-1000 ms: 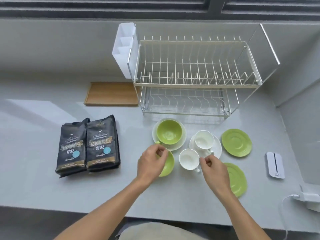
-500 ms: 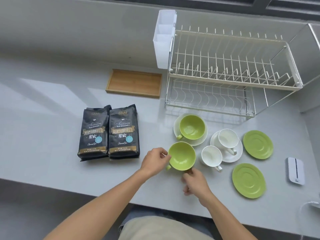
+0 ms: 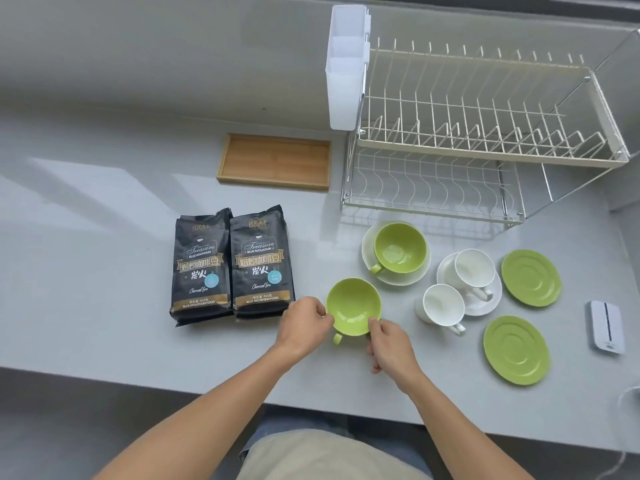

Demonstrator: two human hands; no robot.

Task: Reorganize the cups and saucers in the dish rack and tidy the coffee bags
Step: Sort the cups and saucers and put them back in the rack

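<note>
Fingers of my left hand (image 3: 304, 322) curl against the left rim of the green cup (image 3: 353, 306), pinching it, and my right hand (image 3: 389, 344) grips the rim on the near right side, so both hands have the same cup, just off the counter as far as I can tell. Working left to right: two coffee bags (image 3: 232, 265) lie flat side by side, touching; the held cup is just right of them; beyond it a second green cup (image 3: 400, 249) sits on a white saucer (image 3: 367, 251), then two white cups (image 3: 443, 303), one on its own saucer, then two bare green saucers (image 3: 531, 277). The dish rack (image 3: 485, 133) behind holds nothing. I judge this the first cup's transfer; next it needs carrying up and right onto a rack tier.
</note>
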